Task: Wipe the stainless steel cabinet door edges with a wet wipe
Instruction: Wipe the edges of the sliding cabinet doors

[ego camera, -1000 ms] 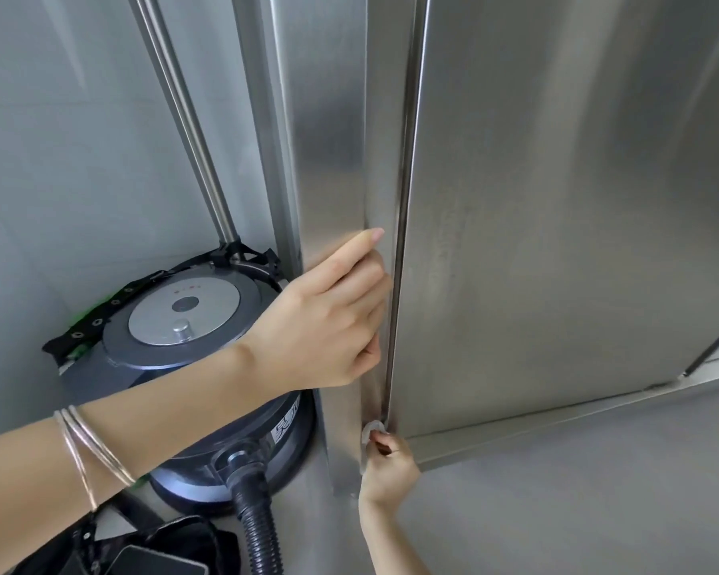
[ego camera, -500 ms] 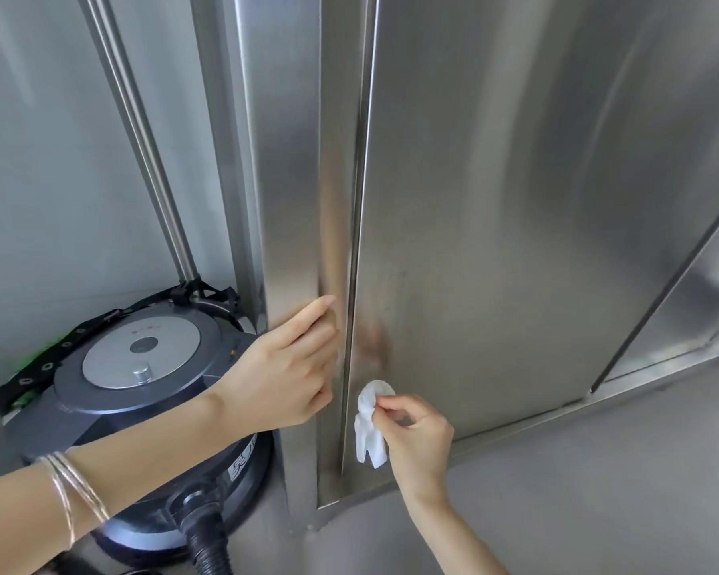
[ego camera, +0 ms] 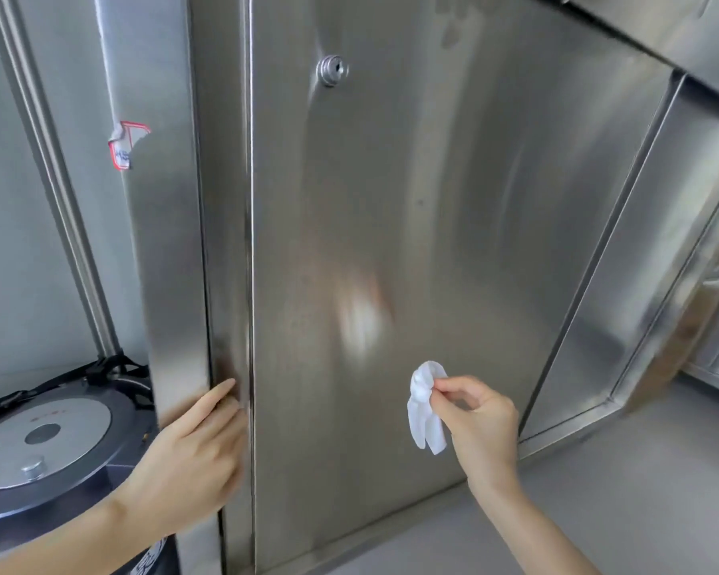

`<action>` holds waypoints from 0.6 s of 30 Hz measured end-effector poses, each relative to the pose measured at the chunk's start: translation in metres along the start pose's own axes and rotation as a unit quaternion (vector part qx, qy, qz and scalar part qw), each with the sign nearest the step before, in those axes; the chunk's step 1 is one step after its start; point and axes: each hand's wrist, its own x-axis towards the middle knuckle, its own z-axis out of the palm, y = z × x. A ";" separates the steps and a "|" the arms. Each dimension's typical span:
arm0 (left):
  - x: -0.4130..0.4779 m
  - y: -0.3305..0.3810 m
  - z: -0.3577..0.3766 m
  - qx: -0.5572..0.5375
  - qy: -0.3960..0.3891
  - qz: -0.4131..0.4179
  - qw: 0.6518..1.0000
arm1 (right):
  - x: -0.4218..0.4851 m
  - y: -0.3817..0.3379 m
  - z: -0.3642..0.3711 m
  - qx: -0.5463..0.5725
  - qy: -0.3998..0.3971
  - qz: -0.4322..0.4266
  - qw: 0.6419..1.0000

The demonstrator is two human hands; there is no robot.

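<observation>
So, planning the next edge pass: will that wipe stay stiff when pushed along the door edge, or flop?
Probably floppy: the wet wipe hangs limp from the right hand, which pinches its top. It looks thin and light, so it likely bunches unless pressed flat.

The door (ego camera: 411, 180) is brushed silver steel. The wipe (ego camera: 423, 404) is white. The sticker (ego camera: 126, 145) is white with a red border. The vacuum (ego camera: 46, 458) is dark grey with a silver lid.
</observation>
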 end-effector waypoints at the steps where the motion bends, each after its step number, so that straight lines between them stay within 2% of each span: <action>1: 0.009 0.008 -0.003 -0.017 0.008 -0.027 0.999 | 0.009 -0.004 -0.010 -0.002 0.005 -0.013 1.000; 3: 0.035 0.025 -0.011 -0.052 0.032 -0.059 0.996 | 0.030 -0.013 -0.032 0.000 0.014 -0.035 0.999; 9: 0.180 0.065 -0.050 -0.114 0.162 -0.069 0.978 | 0.108 -0.036 -0.108 0.006 0.036 -0.109 0.993; 18: 0.394 0.116 -0.077 -0.061 0.170 -0.097 0.979 | 0.241 -0.031 -0.238 -0.002 0.078 -0.224 0.972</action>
